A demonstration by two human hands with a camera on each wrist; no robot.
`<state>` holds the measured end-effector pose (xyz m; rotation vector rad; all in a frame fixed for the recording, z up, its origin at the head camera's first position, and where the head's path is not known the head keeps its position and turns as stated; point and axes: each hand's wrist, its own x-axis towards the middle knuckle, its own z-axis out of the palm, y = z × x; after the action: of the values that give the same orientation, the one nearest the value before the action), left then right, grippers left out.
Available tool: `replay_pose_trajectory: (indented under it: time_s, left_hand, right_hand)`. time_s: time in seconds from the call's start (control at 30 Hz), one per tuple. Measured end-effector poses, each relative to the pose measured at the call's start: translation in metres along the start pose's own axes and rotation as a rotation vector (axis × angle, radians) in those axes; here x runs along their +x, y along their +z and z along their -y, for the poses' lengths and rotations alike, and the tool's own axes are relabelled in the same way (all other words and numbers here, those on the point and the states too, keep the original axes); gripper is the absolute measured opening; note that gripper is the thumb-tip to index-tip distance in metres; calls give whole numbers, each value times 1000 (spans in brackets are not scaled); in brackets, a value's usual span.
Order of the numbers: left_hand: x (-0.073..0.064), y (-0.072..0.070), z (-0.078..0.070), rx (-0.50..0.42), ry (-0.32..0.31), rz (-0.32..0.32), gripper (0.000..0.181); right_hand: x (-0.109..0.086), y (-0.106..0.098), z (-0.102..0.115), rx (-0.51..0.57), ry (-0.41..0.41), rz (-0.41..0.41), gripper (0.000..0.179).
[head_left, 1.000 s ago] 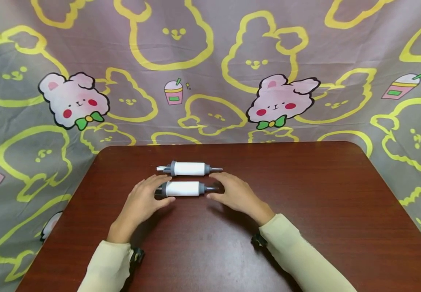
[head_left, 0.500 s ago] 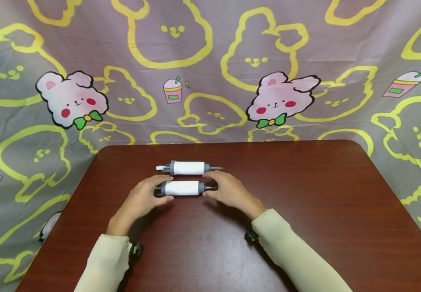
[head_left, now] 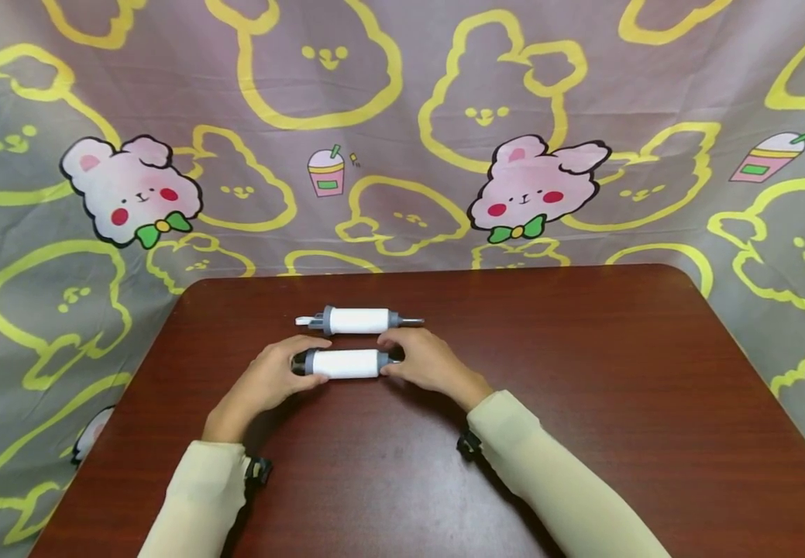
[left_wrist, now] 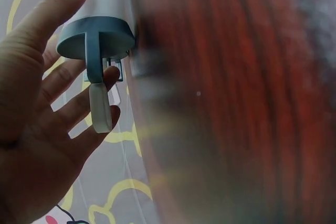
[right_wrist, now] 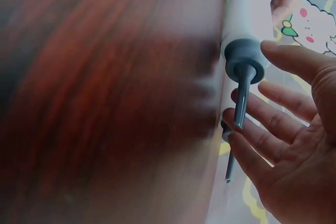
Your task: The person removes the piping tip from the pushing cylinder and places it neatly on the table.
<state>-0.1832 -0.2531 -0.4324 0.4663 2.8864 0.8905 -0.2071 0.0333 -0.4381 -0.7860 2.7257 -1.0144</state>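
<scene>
A white syringe-like tube (head_left: 345, 363) with grey end collars lies crosswise between both hands. My left hand (head_left: 270, 376) grips its left end, thumb on the near side and fingers on the far side. From that end a grey bracket (left_wrist: 93, 59) with a white tab (left_wrist: 101, 107) sticks out, seen in the left wrist view. My right hand (head_left: 433, 364) holds the right end, thumb tip at the grey collar (right_wrist: 244, 56). Its thin grey nozzle (right_wrist: 242, 95) points into the palm, in front of spread fingers. A second, similar tube (head_left: 360, 320) lies just behind, parallel.
Both tubes are over a dark reddish-brown wooden table (head_left: 583, 403) with rounded back corners. A patterned cloth (head_left: 402, 155) with cartoon animals hangs behind and on both sides. Each wrist carries a small dark device, one (head_left: 259, 471) visible at the left sleeve.
My right hand has moved left, closing in over the nozzle to the collar. The near tube has shifted slightly toward me, widening its gap from the far tube. My left hand has barely moved.
</scene>
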Motion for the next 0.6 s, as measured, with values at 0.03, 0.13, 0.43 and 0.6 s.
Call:
replay_pose_trajectory:
  time_s: [0.03,0.13,0.43,0.6]
  left_hand:
    - [0,0,0,-1,5,1,52]
    - [1,0,0,-10,14,8,50]
    - [3,1,-1,-30,26,12,45]
    - [4,2,-1,-25,30,11,43]
  right_hand:
    - [1,0,0,-2,2,7,36]
    - [3,1,1,-7,10,27,36]
    - [7,3,2,-30,12,51,35]
    - [8,3,4,-37,13,56,35]
